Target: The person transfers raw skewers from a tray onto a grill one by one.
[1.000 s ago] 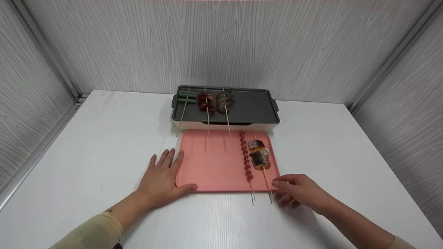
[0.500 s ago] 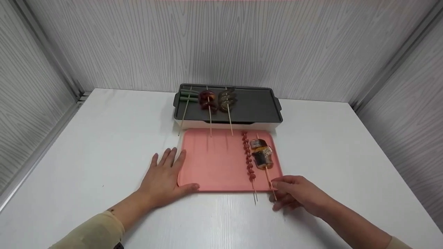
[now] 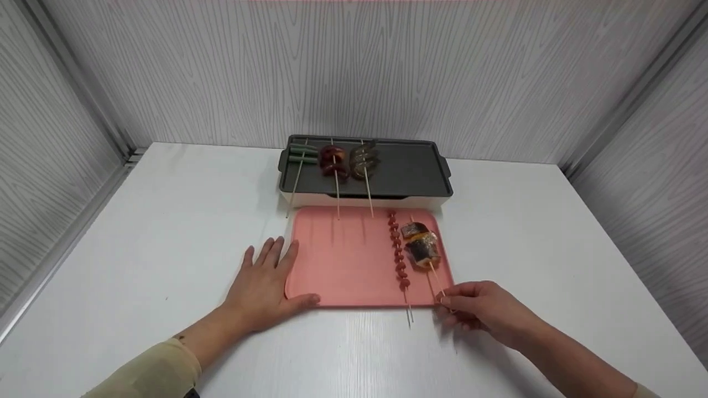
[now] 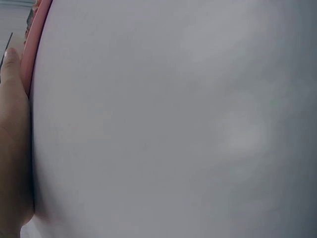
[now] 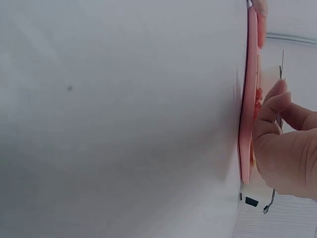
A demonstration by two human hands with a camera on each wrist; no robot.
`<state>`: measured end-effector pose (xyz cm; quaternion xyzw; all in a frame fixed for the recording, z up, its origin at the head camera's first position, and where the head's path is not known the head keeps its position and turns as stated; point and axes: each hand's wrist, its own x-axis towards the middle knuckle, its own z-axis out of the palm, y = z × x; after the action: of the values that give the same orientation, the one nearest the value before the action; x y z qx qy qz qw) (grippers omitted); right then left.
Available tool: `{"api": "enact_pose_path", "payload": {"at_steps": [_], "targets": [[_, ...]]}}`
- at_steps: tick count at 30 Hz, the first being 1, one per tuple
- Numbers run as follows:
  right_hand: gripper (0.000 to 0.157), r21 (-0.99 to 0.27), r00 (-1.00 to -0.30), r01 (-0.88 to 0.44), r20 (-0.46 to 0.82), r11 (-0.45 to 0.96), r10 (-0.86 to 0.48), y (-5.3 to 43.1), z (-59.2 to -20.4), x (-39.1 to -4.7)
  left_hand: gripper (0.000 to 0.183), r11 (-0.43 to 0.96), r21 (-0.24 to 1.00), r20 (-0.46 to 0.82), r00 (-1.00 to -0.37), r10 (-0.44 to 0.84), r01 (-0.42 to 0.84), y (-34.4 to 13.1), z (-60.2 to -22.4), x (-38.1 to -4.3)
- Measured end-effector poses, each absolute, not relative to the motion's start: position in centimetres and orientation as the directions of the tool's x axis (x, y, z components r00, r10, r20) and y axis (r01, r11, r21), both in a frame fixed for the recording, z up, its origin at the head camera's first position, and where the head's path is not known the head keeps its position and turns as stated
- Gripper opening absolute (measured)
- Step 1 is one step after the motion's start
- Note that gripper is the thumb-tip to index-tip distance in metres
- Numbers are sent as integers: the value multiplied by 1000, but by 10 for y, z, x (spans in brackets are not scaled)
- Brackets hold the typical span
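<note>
My right hand (image 3: pixel 484 309) pinches the lower stick end of a fish skewer (image 3: pixel 423 249), at the front right corner of a pink tray (image 3: pixel 343 265). The fish chunks, dark-skinned with a yellow piece between them, are over the tray's right side. Left of them lies a thin skewer of small red pieces (image 3: pixel 398 254), its sticks jutting past the front rim. My left hand (image 3: pixel 260 290) lies flat with spread fingers at the tray's left edge, the thumb on the front left corner. In the right wrist view the right hand (image 5: pixel 287 144) shows thumb and fingertips together above the tray rim (image 5: pixel 250 99).
Behind the tray stands a grill with a dark plate (image 3: pixel 409 166). Across its left half lie a green vegetable skewer (image 3: pixel 303 155), a dark red skewer (image 3: pixel 333 163) and a brownish-green skewer (image 3: pixel 363 160), their sticks overhanging the front. Grey wood-grain panels (image 3: pixel 354 66) enclose the white table (image 3: pixel 553 249).
My right hand has closed on the fish skewer's stick, and the stick's near end has swung up and to the right. The left hand stays in place against the tray.
</note>
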<state>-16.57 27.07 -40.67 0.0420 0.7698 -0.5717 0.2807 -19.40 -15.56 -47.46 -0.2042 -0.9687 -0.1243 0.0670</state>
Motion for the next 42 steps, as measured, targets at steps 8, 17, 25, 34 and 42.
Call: {"api": "enact_pose_path", "payload": {"at_steps": [8, 17, 25, 34, 42], "targets": [[37, -877, -833, 417, -474, 240, -284, 274, -400, -161, 116, 887, 202, 193, -905, 380, 416, -155, -476, -195], [34, -874, -830, 429, -481, 227, -283, 278, -392, -147, 116, 885, 207, 199, -904, 379, 416, -155, -477, -196], [27, -925, -860, 311, -372, 218, -350, 289, -371, -138, 116, 884, 215, 206, -904, 375, 415, -155, -477, -195], [29, -945, -920, 212, -279, 250, -274, 288, -348, -164, 115, 883, 221, 205, -905, 373, 414, -155, -475, -193], [37, -954, -954, 155, -211, 255, -211, 282, -347, -207, 115, 889, 201, 197, -906, 374, 411, -156, -475, -194]]}}
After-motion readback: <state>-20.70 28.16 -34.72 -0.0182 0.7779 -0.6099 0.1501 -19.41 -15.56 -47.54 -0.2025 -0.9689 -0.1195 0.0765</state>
